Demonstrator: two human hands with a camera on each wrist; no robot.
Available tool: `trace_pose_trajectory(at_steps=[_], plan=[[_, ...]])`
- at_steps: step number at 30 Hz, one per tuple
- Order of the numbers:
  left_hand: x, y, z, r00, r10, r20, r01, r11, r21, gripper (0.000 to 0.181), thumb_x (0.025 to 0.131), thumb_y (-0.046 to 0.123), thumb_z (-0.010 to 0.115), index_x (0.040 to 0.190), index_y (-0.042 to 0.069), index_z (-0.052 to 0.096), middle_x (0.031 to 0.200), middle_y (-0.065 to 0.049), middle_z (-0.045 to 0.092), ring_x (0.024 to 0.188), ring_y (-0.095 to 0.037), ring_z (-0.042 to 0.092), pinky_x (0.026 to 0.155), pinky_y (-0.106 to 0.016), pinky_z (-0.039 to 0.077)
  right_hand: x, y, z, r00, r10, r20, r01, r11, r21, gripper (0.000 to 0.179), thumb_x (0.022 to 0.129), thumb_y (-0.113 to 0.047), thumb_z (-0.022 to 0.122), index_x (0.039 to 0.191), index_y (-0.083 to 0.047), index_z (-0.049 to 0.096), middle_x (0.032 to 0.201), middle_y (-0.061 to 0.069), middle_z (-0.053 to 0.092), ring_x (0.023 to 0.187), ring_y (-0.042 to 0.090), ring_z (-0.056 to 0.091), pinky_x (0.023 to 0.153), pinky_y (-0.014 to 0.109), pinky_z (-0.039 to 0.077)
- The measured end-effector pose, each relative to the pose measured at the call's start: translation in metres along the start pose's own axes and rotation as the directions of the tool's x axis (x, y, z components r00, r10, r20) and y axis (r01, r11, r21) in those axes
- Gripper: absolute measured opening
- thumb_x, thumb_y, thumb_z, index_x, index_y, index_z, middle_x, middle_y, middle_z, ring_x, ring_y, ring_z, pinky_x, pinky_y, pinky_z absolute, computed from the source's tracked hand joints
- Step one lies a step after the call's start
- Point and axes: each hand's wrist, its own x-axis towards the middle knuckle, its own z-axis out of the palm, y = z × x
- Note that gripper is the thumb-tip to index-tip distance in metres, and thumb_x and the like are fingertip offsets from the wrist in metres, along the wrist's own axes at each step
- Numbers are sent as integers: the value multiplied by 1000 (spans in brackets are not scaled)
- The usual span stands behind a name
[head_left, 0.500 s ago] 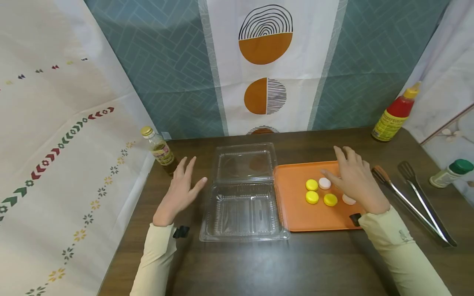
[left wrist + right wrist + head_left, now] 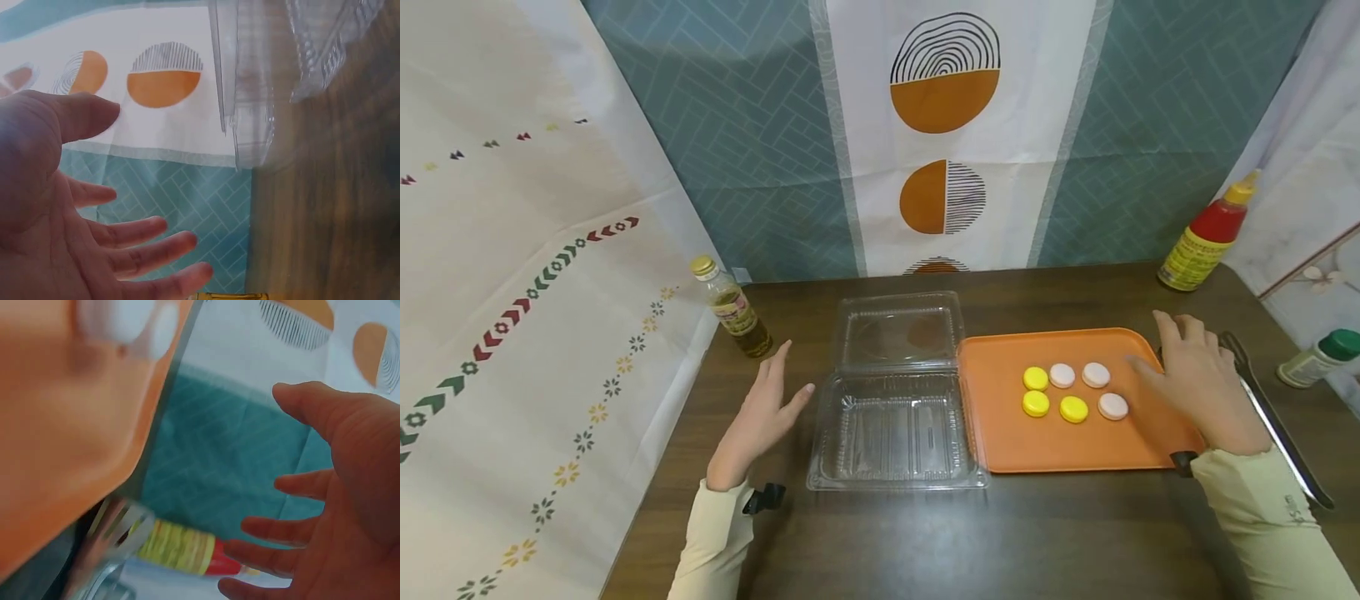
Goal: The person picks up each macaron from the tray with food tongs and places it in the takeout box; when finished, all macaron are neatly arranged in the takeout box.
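My left hand (image 2: 758, 423) hovers beside the left side of a clear plastic clamshell box (image 2: 895, 479), fingers spread, holding nothing. The box lies with its lid (image 2: 895, 333) folded back, away from me. To its right is an orange tray (image 2: 1037, 450) bearing several small round discs that look like macarons, yellow (image 2: 1073, 409) and pale pink (image 2: 1113, 407). Over the tray's right edge is my right hand (image 2: 1206, 387), fingers apart and nothing in them. In the right wrist view its palm (image 2: 28, 250) counterpart on the left looks equally bare.
Metal tongs (image 2: 1292, 450) lie right of the tray, partly hidden by my right hand and sleeve. An oil bottle (image 2: 737, 317) stands at the back left. A red-and-yellow squeeze bottle (image 2: 1206, 237) and a green-capped jar (image 2: 1318, 358) stand on the right.
My right hand has moved right, from above the discs to the tray's right edge, uncovering the pale pink discs. The left hand has dropped slightly nearer to me.
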Motion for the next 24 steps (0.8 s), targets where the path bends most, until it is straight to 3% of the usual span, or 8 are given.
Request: trace_pose_trajectory(at_steps=[10, 17, 20, 24], plan=[[-16, -3, 9, 1000, 0, -10, -1, 997, -72, 75, 101, 17, 63, 158, 1, 17, 147, -30, 38, 128, -51, 46, 97, -64, 44, -22, 45, 1, 981, 165, 101, -164, 986, -27, 91, 97, -46, 64, 144, 19, 22, 130, 53, 19, 113, 74, 19, 83, 83, 19], [-25, -5, 15, 999, 32, -43, -36, 995, -97, 66, 98, 10, 65, 153, -3, 30, 138, -26, 50, 119, -45, 54, 90, -59, 51, -34, 56, 4, 945, 296, 139, -285, 954, -93, 96, 94, -44, 70, 138, 24, 19, 121, 56, 17, 111, 74, 19, 84, 82, 22], [-27, -4, 17, 997, 49, -67, -56, 992, -110, 60, 98, 8, 66, 149, -3, 37, 132, -24, 56, 111, -40, 60, 85, -57, 53, -39, 60, 5, 935, 317, 160, -305, 948, -95, 97, 93, -41, 71, 135, 26, 16, 119, 57, 16, 109, 77, 19, 82, 82, 23], [-30, -3, 22, 998, 48, -50, -54, 989, -140, 57, 98, 7, 65, 148, -2, 39, 128, -24, 59, 104, -34, 65, 81, -51, 53, -43, 68, 7, 916, 350, 197, -335, 936, -105, 103, 92, -42, 73, 136, 27, 10, 120, 59, 14, 108, 78, 19, 83, 81, 27]])
